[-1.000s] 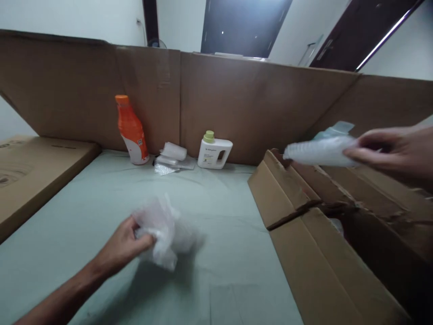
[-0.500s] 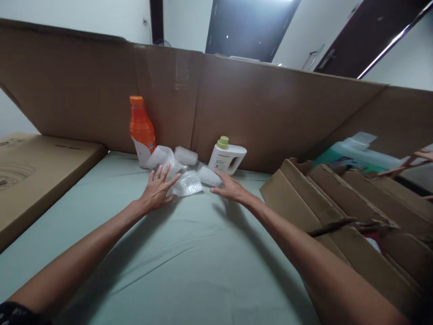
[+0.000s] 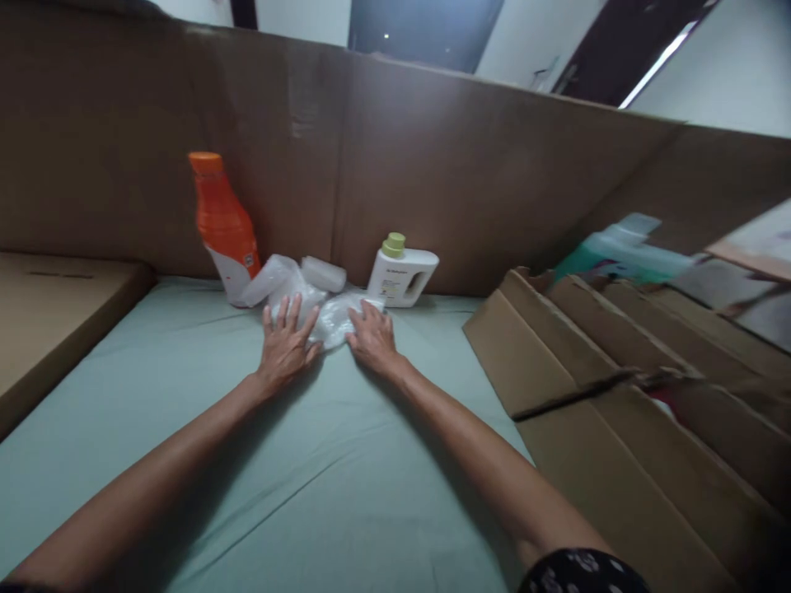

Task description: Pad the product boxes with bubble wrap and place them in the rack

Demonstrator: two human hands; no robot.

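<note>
Crumpled bubble wrap [image 3: 337, 317] lies on the pale green cloth, with a rolled piece at its back. My left hand [image 3: 287, 344] rests with fingers spread on its left part. On the right part lies my right hand [image 3: 373, 336], its fingers outstretched and pressing the wrap. Left of the wrap leans an orange bottle [image 3: 226, 222] with a white lower part, touching or almost touching it. Just behind my right hand stands a white jug [image 3: 395, 276] with a green cap and a handle opening.
A tall cardboard panel [image 3: 470, 165] runs along the back. A flat cardboard box [image 3: 55, 305] lies at the left. At the right, divided cardboard boxes [image 3: 544, 346] hold several things, among them a bottle of teal liquid [image 3: 618, 251].
My right hand has moved left over the bubble wrap, pushing its right end inward towards my left hand. My left hand stays on the wrap. The camera view has shifted.
</note>
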